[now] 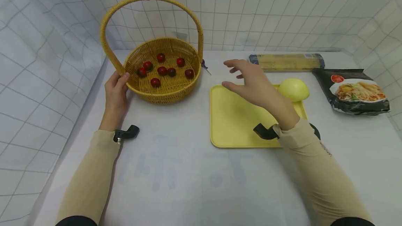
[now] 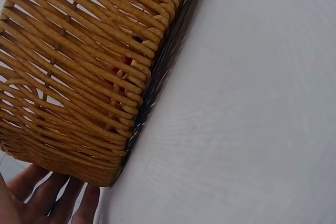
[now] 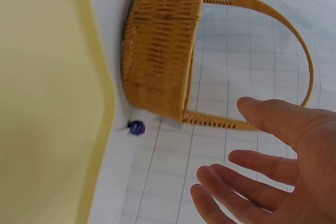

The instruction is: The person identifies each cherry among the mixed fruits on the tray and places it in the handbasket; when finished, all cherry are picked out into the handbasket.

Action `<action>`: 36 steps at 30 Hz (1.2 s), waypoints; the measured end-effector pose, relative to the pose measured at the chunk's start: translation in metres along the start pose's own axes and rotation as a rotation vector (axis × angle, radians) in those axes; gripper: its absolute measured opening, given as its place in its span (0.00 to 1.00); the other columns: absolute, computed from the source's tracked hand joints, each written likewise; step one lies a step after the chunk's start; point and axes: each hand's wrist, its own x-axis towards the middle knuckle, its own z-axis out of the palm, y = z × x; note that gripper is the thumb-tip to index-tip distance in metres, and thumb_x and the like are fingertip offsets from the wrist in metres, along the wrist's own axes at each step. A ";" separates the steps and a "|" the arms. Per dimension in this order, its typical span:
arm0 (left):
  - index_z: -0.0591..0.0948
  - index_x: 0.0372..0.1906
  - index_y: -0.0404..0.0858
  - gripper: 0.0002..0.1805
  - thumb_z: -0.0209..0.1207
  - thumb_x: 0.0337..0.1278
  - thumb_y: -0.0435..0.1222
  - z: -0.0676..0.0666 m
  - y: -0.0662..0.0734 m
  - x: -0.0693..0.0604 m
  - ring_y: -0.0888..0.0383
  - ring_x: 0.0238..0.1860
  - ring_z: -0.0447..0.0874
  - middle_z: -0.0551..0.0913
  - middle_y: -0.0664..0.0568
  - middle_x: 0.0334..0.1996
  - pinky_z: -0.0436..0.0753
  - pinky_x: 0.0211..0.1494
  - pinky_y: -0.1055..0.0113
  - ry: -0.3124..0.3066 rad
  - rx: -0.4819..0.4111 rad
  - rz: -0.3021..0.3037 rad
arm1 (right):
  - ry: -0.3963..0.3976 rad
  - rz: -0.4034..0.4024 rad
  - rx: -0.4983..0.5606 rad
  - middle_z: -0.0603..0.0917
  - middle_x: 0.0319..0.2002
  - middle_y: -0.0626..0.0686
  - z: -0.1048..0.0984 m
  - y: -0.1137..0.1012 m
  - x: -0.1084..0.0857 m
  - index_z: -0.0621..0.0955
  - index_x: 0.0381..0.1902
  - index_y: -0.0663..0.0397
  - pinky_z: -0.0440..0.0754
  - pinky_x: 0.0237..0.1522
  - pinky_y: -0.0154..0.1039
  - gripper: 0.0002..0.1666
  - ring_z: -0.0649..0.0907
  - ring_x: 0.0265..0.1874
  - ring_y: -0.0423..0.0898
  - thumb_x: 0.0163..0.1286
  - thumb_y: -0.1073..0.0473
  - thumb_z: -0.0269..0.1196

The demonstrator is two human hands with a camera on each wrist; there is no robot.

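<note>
A woven wicker basket [image 1: 163, 97] with a tall arched handle stands at the back left, holding several dark red cherries [image 1: 155, 82]. At its left side my left hand [image 1: 116, 91] grips the rim, thumb on top and fingers against the outer wall. In the left wrist view, those fingers [image 2: 47, 195] show beside the weave. My right hand [image 1: 251, 81] hovers over a yellow tray [image 1: 238, 125], fingers spread and holding nothing. The right wrist view shows the basket [image 3: 160, 45] beyond that hand [image 3: 283, 166], apart from it.
A pale green rounded object [image 1: 293, 89] sits on the tray's back right corner. Behind the tray lies a long yellow packet [image 1: 287, 62]; a black noodle packet [image 1: 355, 91] lies right. A small purple item with a white stick [image 1: 205, 65] is beside the basket. Gridded sheeting [image 1: 282, 13] rises behind.
</note>
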 end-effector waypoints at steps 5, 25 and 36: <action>0.75 0.72 0.31 0.28 0.63 0.74 0.39 0.000 0.003 -0.001 0.52 0.69 0.74 0.77 0.45 0.66 0.76 0.66 0.70 -0.003 0.010 -0.058 | 0.028 0.028 -0.104 0.76 0.72 0.60 -0.016 0.019 -0.038 0.73 0.74 0.58 0.71 0.70 0.60 0.37 0.75 0.71 0.61 0.73 0.51 0.70; 0.69 0.77 0.32 0.31 0.59 0.78 0.40 -0.001 0.012 -0.032 0.50 0.75 0.70 0.69 0.39 0.76 0.71 0.74 0.69 -0.070 0.071 -0.045 | 0.297 0.093 -0.261 0.67 0.77 0.66 -0.040 0.085 -0.151 0.71 0.76 0.57 0.63 0.72 0.69 0.37 0.66 0.76 0.67 0.76 0.51 0.68; 0.73 0.71 0.25 0.27 0.57 0.79 0.39 0.004 0.010 -0.041 0.49 0.72 0.73 0.77 0.41 0.68 0.77 0.65 0.68 -0.003 -0.088 -0.026 | 0.319 0.213 -0.136 0.64 0.80 0.62 -0.034 0.110 -0.172 0.65 0.82 0.49 0.54 0.67 0.82 0.34 0.63 0.78 0.70 0.83 0.49 0.56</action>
